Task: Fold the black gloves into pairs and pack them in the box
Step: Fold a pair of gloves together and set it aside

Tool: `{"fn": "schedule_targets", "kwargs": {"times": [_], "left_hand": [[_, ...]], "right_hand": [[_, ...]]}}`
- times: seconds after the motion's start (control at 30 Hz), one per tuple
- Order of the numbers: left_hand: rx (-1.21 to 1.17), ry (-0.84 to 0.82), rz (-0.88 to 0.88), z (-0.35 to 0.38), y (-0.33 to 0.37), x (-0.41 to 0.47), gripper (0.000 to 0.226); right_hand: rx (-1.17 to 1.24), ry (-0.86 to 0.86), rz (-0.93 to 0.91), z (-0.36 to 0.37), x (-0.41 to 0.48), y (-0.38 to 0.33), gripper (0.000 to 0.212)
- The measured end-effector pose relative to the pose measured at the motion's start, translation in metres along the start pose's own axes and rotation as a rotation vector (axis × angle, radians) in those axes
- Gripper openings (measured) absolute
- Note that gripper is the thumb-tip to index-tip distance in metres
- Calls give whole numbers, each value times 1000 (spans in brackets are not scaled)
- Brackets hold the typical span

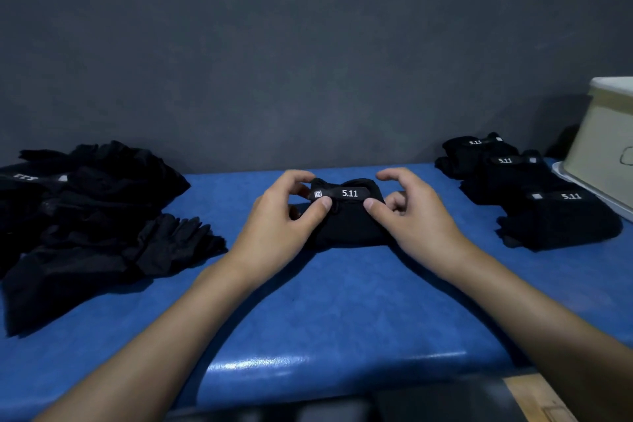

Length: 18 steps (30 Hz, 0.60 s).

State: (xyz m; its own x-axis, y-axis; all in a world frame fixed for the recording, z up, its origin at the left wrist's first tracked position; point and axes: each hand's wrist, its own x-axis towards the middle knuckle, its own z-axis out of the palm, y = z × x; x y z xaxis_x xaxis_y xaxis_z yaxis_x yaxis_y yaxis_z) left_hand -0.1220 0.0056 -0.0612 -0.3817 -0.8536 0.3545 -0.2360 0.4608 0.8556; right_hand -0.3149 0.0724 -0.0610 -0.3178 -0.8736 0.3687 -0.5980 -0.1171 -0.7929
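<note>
Blue tabletop [325, 305]: left hand [281, 219], right hand [414, 219] each pinch folded 5.11 glove pair [349, 228] at cuff, fingers curled.

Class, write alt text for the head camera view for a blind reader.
The left hand and right hand hold a folded glove pair on a blue table. Loose gloves lie piled left; folded pairs and a cream box sit right.

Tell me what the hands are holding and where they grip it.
Both hold the folded glove pair by its 5.11 wrist strap: the left hand pinches the logo end, the right hand the other end.
</note>
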Motion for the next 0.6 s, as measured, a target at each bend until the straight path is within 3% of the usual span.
{"fn": "schedule_targets", "kwargs": {"times": [0.23, 0.37, 0.5, 0.6], "left_hand": [[10, -21, 58, -1, -1, 0, 38], [169, 2, 170, 2, -2, -1, 25], [279, -22, 158, 1, -2, -2, 8], [351, -68, 115, -3, -3, -1, 13]], "right_hand": [[-41, 40, 3, 2, 0, -2, 36], [-182, 53, -138, 1, -5, -2, 33], [-246, -56, -156, -3, -7, -2, 12], [-300, -139, -81, -8, -10, 0, 22]]}}
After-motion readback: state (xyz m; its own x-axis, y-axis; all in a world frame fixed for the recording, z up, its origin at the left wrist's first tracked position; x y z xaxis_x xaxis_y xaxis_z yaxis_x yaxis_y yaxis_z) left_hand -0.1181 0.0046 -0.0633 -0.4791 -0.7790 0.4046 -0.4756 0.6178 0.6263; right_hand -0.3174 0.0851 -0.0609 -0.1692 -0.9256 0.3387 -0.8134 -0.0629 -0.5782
